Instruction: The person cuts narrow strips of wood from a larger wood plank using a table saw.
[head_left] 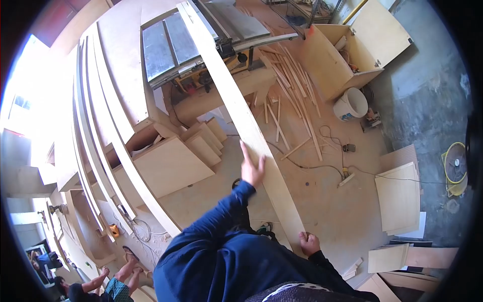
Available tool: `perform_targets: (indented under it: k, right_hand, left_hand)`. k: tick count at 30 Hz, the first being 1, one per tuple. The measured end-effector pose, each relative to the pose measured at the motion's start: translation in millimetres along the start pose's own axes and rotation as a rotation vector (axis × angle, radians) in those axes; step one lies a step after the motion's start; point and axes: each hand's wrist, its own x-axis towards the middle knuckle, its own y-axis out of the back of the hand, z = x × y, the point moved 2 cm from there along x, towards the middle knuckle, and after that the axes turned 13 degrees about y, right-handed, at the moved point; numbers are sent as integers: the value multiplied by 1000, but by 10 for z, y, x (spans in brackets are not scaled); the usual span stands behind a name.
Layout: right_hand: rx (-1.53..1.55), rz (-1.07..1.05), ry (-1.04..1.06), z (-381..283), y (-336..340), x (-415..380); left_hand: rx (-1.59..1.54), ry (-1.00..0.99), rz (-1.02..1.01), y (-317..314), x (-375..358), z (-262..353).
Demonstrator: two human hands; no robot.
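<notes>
A long, pale wooden board (234, 103) runs from my body up onto the table saw (173, 43), its far end lying across the metal top. My left hand (253, 170) grips the board's left edge about midway, index finger stretched along it and thumb over the upper face. Its other fingers are partly hidden. Closed round the right edge near my body is my right hand (309, 243). The board's near end is hidden by my dark blue clothing.
Long strips (108, 95) lie on the left worktop. Thin offcuts (289, 83) litter the floor near a white bucket (351, 104) and an open cabinet (329, 60). Cords (317, 167) cross the floor. A fan (456, 163) stands right; another person (108, 284) sits lower left.
</notes>
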Motion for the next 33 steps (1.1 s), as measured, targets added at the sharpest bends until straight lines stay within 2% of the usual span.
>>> perform_targets:
  k: [2,4,5,6,8,12,13,15,20,28,29,33]
  right_hand:
    - [29,2,-4,-20,-32,2]
    - [63,-4,-17,-52,-48,-32]
    - [86,-12,-12,-80,-27,-1]
    - [108,-18,-8,-106,-10,34]
    - [77,-20,-13,-149,3,118]
    - [-54,-37,16,-228,-20,531]
    - [-60,-36,20,-264,-21,605]
    - [-52,-1,39,-565,56,783]
    - [-23,-21,24,-804,7,1348]
    - [-9,-19,11,-1306,53,2160]
    - [16,-18,57,-1289,-2,2297]
    - [62,-51,73,-1552,72,2602]
  left_hand:
    - [-58,31,-19,-14,-175,31]
    - [71,270,-95,75,-200,146]
    - [34,285,-104,107,-186,194]
    - [33,284,-100,88,-134,154]
    - [45,54,36,51,-39,107]
    - [31,73,87,105,333,220]
    - [-21,167,27,137,427,237]
    - [-8,127,62,171,675,237]
    - [22,47,130,309,1295,284]
    - [5,65,180,539,2256,417]
    - [-48,-8,231,519,2427,338]
    - [-25,50,235,622,2881,384]
